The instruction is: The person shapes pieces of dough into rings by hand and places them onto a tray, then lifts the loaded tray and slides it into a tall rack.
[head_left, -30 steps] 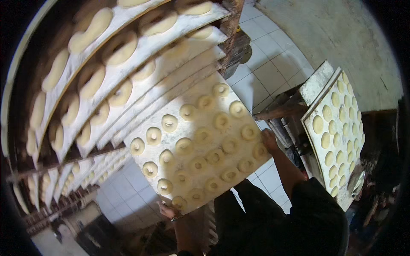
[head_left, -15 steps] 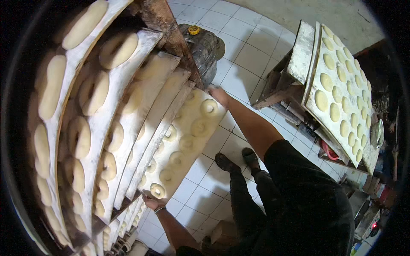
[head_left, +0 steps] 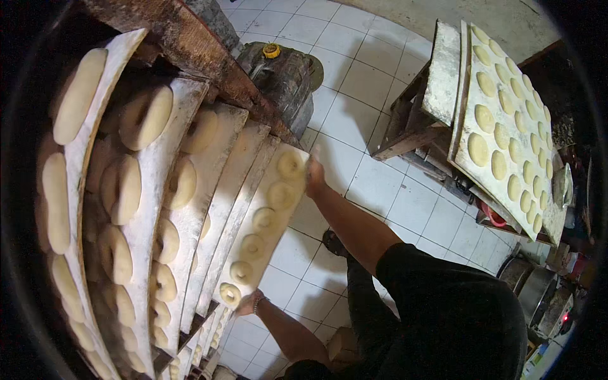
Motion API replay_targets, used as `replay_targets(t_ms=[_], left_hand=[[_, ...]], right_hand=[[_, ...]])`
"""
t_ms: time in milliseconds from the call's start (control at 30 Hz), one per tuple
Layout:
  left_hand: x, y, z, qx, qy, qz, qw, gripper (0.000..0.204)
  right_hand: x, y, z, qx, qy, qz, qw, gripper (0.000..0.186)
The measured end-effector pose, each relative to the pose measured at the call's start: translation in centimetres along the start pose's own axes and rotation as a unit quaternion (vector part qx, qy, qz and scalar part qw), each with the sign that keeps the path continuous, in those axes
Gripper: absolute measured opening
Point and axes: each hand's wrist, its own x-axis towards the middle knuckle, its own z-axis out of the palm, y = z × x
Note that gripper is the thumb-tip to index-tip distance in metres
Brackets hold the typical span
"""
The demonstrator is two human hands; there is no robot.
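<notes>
A floured board (head_left: 269, 237) carrying a row of ring-shaped doughs (head_left: 253, 246) sits partly inside the rack, its outer end sticking out. My left hand (head_left: 249, 303) is closed on the near corner of that end, fingers partly hidden under the board. At the far corner, my right hand (head_left: 315, 172) holds the same edge, its fingertips slightly blurred. The board's inner part is hidden by the boards stacked above it. Those floured boards (head_left: 180, 120) bear more dough rings (head_left: 120, 190).
A dark wooden rack beam (head_left: 215, 60) slopes beside the boards. Behind it stands a dark jerrycan with a yellow cap (head_left: 271, 50). At right, a board of flattened dough rounds (head_left: 500, 136) rests on a wooden stand (head_left: 405, 142). White tiles (head_left: 354, 152) cover the floor; metal pots (head_left: 535, 288) stand lower right.
The board has slid farther into the rack, leaving one row of rings exposed where about two showed. Both hands have moved in with it, and the view has shifted.
</notes>
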Motion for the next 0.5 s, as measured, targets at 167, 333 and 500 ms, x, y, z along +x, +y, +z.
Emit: replay_targets(t_ms=[167, 333, 500], left_hand=[[1.3, -1.4, 4.3, -0.943, -0.044, -0.046, 0.326, 0.054], [5.1, -0.9, 5.1, -0.981, -0.015, -0.043, 0.187, 0.056], [5.7, -0.6, 5.7, -0.991, -0.013, -0.016, 0.134, 0.06]], right_hand=[[6.3, 1.4, 0.4, -0.287, 0.158, -0.081, 0.941, 0.096], [7.3, 3.0, 3.6, -0.138, 0.179, -0.095, 0.969, 0.103], [8.0, 3.0, 3.9, -0.202, 0.158, -0.06, 0.965, 0.11]])
